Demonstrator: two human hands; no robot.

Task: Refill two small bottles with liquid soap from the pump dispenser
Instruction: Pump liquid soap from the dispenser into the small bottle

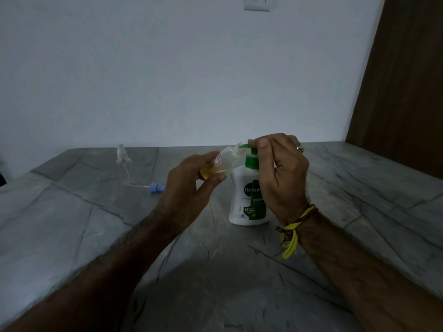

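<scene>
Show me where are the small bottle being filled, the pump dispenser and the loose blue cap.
small bottle (221, 161), head view, on its clear tilted body.
pump dispenser (242, 188), head view, on its white body.
blue cap (154, 188), head view, on its side.

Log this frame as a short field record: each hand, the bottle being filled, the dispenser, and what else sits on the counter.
left hand: grips small bottle, tilted, mouth at the pump spout
right hand: fingers on the green pump head, thumb on top
small bottle: partly full of yellowish liquid
dispenser: white, upright on grey stone counter
also on counter: clear spray top standing, blue-capped tube lying, both left of the hands
second bottle: cannot tell
</scene>
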